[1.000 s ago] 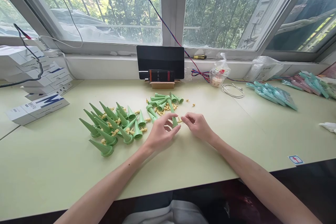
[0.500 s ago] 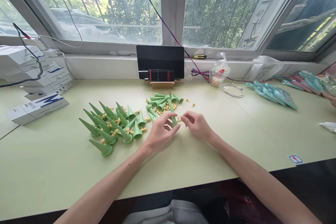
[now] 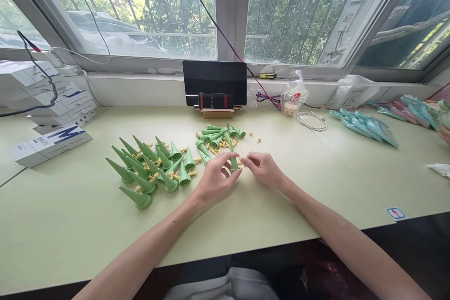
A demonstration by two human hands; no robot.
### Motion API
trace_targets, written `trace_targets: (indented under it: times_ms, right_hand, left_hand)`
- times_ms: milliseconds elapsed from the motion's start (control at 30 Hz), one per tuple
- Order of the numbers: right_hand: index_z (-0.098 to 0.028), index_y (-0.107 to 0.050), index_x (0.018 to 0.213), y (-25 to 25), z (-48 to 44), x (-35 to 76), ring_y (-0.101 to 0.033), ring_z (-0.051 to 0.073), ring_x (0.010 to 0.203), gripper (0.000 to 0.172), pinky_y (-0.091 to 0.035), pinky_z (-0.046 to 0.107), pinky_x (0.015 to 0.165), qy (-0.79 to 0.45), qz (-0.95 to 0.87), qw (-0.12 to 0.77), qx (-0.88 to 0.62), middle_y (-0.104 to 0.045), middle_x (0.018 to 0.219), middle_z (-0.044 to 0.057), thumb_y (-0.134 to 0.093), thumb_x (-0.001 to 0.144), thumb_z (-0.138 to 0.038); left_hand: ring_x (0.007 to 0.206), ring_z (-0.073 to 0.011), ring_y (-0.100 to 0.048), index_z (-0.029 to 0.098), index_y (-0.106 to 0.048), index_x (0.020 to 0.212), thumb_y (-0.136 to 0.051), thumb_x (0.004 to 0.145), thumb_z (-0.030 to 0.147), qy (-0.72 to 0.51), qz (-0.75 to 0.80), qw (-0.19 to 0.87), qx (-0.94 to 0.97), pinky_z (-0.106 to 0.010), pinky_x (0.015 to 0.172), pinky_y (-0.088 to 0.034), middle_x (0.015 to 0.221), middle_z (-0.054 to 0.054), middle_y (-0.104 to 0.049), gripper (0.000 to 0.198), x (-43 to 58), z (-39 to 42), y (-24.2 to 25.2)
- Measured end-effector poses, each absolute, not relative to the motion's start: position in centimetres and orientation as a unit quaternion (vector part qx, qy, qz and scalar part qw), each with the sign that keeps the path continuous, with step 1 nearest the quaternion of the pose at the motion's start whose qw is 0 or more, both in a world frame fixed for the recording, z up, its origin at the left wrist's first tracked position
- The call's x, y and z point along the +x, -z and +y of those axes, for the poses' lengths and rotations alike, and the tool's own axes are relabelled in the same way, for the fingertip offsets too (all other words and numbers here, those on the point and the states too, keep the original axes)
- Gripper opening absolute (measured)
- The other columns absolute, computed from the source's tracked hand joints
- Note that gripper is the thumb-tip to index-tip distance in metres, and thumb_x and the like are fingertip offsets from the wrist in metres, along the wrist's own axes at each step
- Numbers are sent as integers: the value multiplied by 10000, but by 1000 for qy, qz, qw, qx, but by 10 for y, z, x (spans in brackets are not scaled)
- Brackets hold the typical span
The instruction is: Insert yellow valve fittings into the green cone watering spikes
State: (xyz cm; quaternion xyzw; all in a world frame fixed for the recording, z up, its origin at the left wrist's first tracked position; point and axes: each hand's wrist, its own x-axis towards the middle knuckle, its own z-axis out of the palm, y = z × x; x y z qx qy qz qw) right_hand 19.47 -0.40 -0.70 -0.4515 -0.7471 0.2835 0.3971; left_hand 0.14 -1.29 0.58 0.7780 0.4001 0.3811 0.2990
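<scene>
My left hand is closed around the wide lower end of a green plastic watering spike, fingertips and thumb on either side. Close on its right, my right hand pinches a small yellow valve against the side of that spike. Most of the valve is hidden by the fingertips. Behind my hands lies a pile of loose green spikes with small yellow valves among them. To the left stand and lean several green spikes with yellow valves fitted on their sides.
At the back, a phone leans before a black tablet. White boxes are stacked at left. A white cable, a plastic bag and teal packets lie right. Another person's hand shows at the right edge.
My right fingers have shifted slightly left with the yellow valve, closer against the spike. My left hand stays nearly still. The other person's hand has moved at the right edge.
</scene>
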Motion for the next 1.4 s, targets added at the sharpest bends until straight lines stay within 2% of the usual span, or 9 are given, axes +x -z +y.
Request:
trace_targets:
  times_ms: [100, 267, 333, 433, 667, 967, 1100, 1267, 1400]
  right_hand:
    - [-175, -530, 642, 6, -4, 194, -348, 103, 534, 464, -305, 259, 528, -284, -743, 394, -460, -436, 558, -31, -463, 959, -507]
    - [-178, -625, 875, 5, -6, 195, -474, 123, 601, 296, -379, 258, 574, -310, -738, 407, -441, -590, 695, 3, -552, 926, -461]
    - [-180, -632, 901, 5, -6, 195, -506, 130, 636, 257, -400, 259, 600, -316, -740, 408, -430, -612, 734, 12, -570, 919, -429]
    - [-173, -633, 872, 6, -5, 195, -491, 123, 619, 261, -394, 256, 588, -322, -743, 403, -426, -599, 712, 6, -558, 925, -418]
    - [-172, -541, 645, 7, -4, 195, -357, 101, 528, 466, -312, 258, 528, -301, -746, 380, -456, -458, 551, -33, -463, 959, -508]
    - [-184, -621, 914, 8, -5, 195, -470, 128, 613, 263, -388, 262, 592, -318, -744, 401, -429, -584, 703, 1, -563, 921, -440]
    - [-180, -610, 841, 9, -4, 195, -447, 119, 584, 289, -378, 261, 570, -326, -747, 392, -428, -571, 682, -3, -540, 931, -445]
    - [-179, -553, 685, 9, -4, 195, -403, 107, 521, 421, -345, 255, 528, -327, -744, 371, -449, -483, 560, -29, -480, 956, -493]
    - [-176, -581, 716, 7, -6, 195, -425, 108, 521, 431, -360, 255, 537, -327, -741, 376, -451, -518, 566, -23, -458, 966, -505]
  left_hand:
    - [792, -146, -625, 214, -616, 1160, -612, 863, 331, -383, 399, 302, 776, -282, 646, -591, 1068, -66, -639, 319, 2, -13, -6]
    - [778, -137, -620, 220, -617, 1157, -615, 861, 324, -392, 414, 303, 763, -272, 645, -582, 1067, -54, -641, 313, 3, -13, -6]
    - [778, -135, -615, 222, -615, 1158, -616, 862, 326, -392, 416, 303, 762, -273, 649, -579, 1081, -52, -640, 314, 3, -13, -6]
    - [782, -137, -612, 220, -614, 1163, -614, 862, 320, -385, 417, 299, 767, -271, 645, -575, 1076, -51, -639, 317, 3, -13, -5]
    - [797, -146, -619, 208, -617, 1159, -606, 866, 310, -375, 410, 292, 779, -269, 642, -576, 1043, -62, -638, 311, 3, -15, -6]
    - [783, -141, -614, 223, -613, 1164, -597, 870, 319, -386, 419, 288, 770, -265, 630, -572, 1069, -56, -637, 310, 3, -13, -5]
    - [792, -144, -617, 221, -617, 1162, -596, 869, 316, -379, 416, 284, 776, -261, 628, -569, 1041, -53, -638, 309, 2, -13, -5]
    - [787, -141, -615, 223, -642, 1133, -585, 872, 291, -375, 408, 281, 783, -251, 620, -568, 993, -48, -625, 275, 2, -14, -6]
    - [787, -143, -614, 229, -649, 1124, -577, 877, 291, -379, 408, 280, 782, -253, 619, -567, 986, -48, -622, 265, 3, -15, -7]
